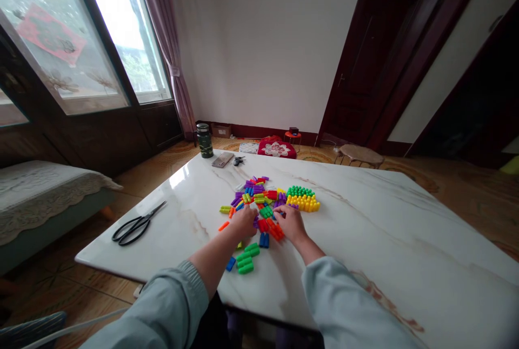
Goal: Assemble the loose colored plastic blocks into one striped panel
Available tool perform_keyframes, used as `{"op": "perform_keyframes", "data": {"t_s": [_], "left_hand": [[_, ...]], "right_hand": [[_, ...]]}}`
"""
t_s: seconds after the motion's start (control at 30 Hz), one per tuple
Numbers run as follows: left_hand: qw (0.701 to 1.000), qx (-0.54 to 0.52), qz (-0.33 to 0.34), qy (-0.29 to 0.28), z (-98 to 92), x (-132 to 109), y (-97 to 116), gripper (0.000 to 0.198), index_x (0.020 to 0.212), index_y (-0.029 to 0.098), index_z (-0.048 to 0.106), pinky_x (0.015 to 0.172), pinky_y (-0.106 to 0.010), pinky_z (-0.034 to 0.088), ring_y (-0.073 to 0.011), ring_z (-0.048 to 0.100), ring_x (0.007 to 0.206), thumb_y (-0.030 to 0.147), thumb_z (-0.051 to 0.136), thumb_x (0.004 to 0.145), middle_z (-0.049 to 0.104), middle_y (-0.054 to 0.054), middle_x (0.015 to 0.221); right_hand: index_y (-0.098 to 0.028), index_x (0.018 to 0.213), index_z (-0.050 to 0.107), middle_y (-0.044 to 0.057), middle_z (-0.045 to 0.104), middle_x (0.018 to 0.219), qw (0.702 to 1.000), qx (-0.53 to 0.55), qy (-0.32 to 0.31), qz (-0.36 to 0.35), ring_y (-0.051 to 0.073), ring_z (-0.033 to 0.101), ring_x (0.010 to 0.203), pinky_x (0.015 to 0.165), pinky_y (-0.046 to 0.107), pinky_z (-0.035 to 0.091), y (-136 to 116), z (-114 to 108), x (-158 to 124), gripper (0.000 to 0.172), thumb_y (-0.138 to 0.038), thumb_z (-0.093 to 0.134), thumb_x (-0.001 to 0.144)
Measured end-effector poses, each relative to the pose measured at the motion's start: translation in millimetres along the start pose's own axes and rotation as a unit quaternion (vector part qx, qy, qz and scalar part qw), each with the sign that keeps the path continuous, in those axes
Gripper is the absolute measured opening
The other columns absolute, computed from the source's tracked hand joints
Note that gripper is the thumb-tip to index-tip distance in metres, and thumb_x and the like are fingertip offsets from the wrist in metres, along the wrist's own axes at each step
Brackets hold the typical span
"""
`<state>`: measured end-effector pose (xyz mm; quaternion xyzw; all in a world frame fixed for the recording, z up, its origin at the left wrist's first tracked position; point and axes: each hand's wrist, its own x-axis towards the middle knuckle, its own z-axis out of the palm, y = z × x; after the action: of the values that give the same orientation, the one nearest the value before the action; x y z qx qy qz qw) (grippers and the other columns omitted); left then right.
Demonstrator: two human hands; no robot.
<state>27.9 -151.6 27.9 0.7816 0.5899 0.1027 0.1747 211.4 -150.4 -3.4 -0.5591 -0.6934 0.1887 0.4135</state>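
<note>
Bright plastic building blocks, made of small rounded tubes joined side by side, lie in a loose pile on the white marbled table [344,251]. My left hand [244,220] is over the pile's near left part, fingers curled together; purple shows beside the fingertips, but what they grip is hidden. Across from it, my right hand [290,220] has its fingers bent in a pinch at the pile's right side, the thing in them too small to name. Between the hands lie a green block [266,212] and red-orange blocks [271,228]. Upright green blocks [300,191] and yellow blocks [303,203] stand in rows at right.
Black-handled scissors [140,224] lie on the table's left. Toward the far edge are a dark green flask [205,141], a phone [223,159] and keys [239,161]. Nearer me lie loose green blocks [246,259] and a blue block [231,263]. A round stool [360,155] stands beyond the table.
</note>
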Motion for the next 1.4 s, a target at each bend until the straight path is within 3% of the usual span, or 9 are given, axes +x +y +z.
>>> {"op": "perform_keyframes", "data": {"t_s": [0.17,0.3,0.43,0.5,0.67,0.87,1.0,1.2,1.4], "left_hand": [[0.963,-0.248,-0.103,0.026,-9.2,11.6,-10.2,0.023,0.086,0.015,0.062,0.069,-0.030,0.050,-0.0198,0.062,0.073,0.023,0.070,0.065,0.062,-0.004,0.071],[0.864,-0.485,-0.134,-0.014,-19.7,11.0,-4.9,0.021,0.089,0.014,0.060,0.063,-0.025,0.053,-0.0121,0.060,0.059,0.032,0.058,0.080,0.063,-0.003,0.068],[0.690,-0.703,-0.160,-0.059,-23.6,6.6,8.2,0.016,0.083,0.010,0.058,0.058,-0.023,0.054,-0.0114,0.060,0.054,0.022,0.048,0.083,0.063,-0.006,0.064],[0.661,-0.726,-0.174,-0.066,-22.8,6.1,13.2,0.017,0.081,0.010,0.057,0.054,-0.024,0.054,-0.0126,0.060,0.052,0.018,0.043,0.084,0.061,-0.006,0.062],[0.660,-0.730,-0.155,-0.088,-19.7,5.5,16.0,0.020,0.087,0.011,0.058,0.051,-0.025,0.053,-0.0146,0.063,0.055,0.026,0.046,0.088,0.063,-0.005,0.067],[0.741,-0.659,-0.085,-0.100,-17.8,2.0,13.2,0.033,0.099,0.013,0.065,0.055,-0.017,0.050,-0.0080,0.061,0.059,0.021,0.076,0.069,0.067,-0.004,0.078],[0.770,-0.630,-0.084,-0.051,-9.7,6.9,6.9,0.050,0.102,0.013,0.065,0.056,-0.017,0.050,-0.0070,0.060,0.059,0.021,0.086,0.057,0.065,-0.001,0.073],[0.767,-0.627,-0.115,0.064,3.3,19.5,-7.6,0.045,0.097,0.011,0.064,0.057,-0.021,0.054,-0.0078,0.059,0.056,0.023,0.085,0.059,0.061,0.001,0.065],[0.752,-0.644,-0.121,0.067,6.5,23.8,-8.6,0.042,0.097,0.010,0.064,0.062,-0.026,0.059,-0.0112,0.063,0.061,0.016,0.084,0.060,0.063,-0.002,0.070]], "right_hand": [[-0.016,0.083,0.070,0.008,0.071,0.085,0.998,0.064,-0.002,0.024,0.018,0.065,0.073,0.069,0.030,0.052,-8.9,4.7,2.3,0.018,-0.022,0.054,0.076],[-0.013,0.097,0.067,0.010,0.070,0.093,0.981,0.165,-0.016,0.102,0.019,0.065,0.069,0.061,0.031,0.053,-20.3,7.3,3.2,0.030,-0.030,0.060,0.073],[-0.013,0.105,0.064,0.011,0.070,0.098,0.950,0.280,-0.049,0.127,0.018,0.065,0.066,0.056,0.030,0.053,-32.3,4.9,2.6,0.044,-0.042,0.063,0.073],[-0.014,0.101,0.066,0.010,0.070,0.095,0.948,0.296,-0.035,0.110,0.018,0.065,0.068,0.058,0.030,0.053,-34.2,3.8,2.8,0.041,-0.040,0.067,0.070],[-0.014,0.092,0.070,0.008,0.072,0.085,0.960,0.267,-0.007,0.082,0.020,0.065,0.073,0.067,0.033,0.054,-26.2,4.7,4.5,0.034,-0.040,0.068,0.070],[-0.015,0.089,0.073,0.009,0.073,0.089,0.972,0.229,0.022,0.053,0.022,0.066,0.083,0.078,0.035,0.053,-16.4,2.5,5.8,0.032,-0.042,0.066,0.073],[-0.014,0.094,0.072,0.009,0.073,0.089,0.967,0.238,0.049,0.075,0.023,0.066,0.081,0.075,0.035,0.053,-11.3,-6.1,9.9,0.035,-0.042,0.062,0.075],[-0.013,0.095,0.071,0.013,0.071,0.098,0.975,0.029,0.178,0.133,0.024,0.063,0.091,0.085,0.036,0.048,41.1,-37.5,3.6,0.032,-0.031,0.050,0.079],[-0.018,0.098,0.070,0.011,0.069,0.100,0.964,-0.131,0.140,0.184,0.022,0.063,0.091,0.082,0.031,0.046,82.9,-49.9,-14.2,0.031,-0.022,0.044,0.082]]}}
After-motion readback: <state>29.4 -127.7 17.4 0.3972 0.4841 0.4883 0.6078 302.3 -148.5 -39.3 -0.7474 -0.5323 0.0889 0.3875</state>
